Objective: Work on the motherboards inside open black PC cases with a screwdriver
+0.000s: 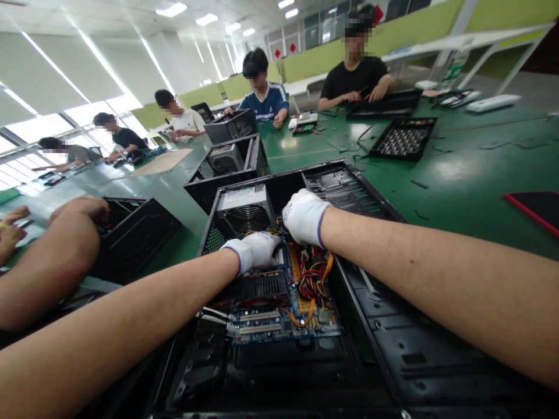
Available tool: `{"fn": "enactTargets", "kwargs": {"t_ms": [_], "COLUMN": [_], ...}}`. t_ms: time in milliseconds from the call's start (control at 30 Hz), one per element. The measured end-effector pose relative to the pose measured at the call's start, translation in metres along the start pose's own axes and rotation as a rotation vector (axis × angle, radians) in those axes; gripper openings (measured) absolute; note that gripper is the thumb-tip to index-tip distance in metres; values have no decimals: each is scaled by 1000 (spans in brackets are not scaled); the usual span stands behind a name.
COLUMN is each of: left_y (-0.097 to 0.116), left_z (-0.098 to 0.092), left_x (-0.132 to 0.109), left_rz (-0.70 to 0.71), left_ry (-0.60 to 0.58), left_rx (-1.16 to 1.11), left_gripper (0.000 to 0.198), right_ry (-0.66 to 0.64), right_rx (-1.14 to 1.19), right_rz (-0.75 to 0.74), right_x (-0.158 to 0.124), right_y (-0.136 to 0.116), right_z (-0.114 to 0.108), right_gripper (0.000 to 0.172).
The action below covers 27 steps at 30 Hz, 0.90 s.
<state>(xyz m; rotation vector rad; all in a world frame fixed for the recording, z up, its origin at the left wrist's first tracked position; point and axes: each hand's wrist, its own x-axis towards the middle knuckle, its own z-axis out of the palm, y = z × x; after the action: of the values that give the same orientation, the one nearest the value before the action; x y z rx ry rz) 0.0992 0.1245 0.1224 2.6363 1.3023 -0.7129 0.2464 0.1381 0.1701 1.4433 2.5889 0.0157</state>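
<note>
An open black computer case (314, 369) lies on its side in front of me, with a blue motherboard (257, 334) inside. My right hand (302, 218), in a white glove, is closed beside the power supply (248, 212). Thin wires show near its fingers, but I cannot make out what it grips. My left hand (257, 250), gloved too, bends low over the upper motherboard, its fingers closed and their tips hidden. Just below it is a dark graphics card (257, 289). Bundled red, yellow and black cables (312, 279) lie on the board's right side, with orange flat cables.
Behind my case stands another open case (225, 166). At left, a co-worker's arm (56, 256) reaches into a black case (140, 233). Several people work across the green table (458, 169). A black perforated panel (404, 138) and a red-edged object (537, 209) lie at right.
</note>
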Motion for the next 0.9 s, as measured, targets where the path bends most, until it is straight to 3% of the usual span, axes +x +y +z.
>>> {"fn": "enactTargets", "kwargs": {"t_ms": [333,900], "left_y": [2,4], "left_z": [-1,-3], "left_x": [0,2], "left_rz": [-2,2], "left_ry": [2,-4], "left_rx": [-13,2], "left_gripper": [52,57], "right_ry": [-24,-65], "right_rx": [-105,-94], "right_rz": [-25,-26], "right_x": [0,-8], "right_y": [-1,-5], "right_z": [1,-11], "right_gripper": [36,27]}}
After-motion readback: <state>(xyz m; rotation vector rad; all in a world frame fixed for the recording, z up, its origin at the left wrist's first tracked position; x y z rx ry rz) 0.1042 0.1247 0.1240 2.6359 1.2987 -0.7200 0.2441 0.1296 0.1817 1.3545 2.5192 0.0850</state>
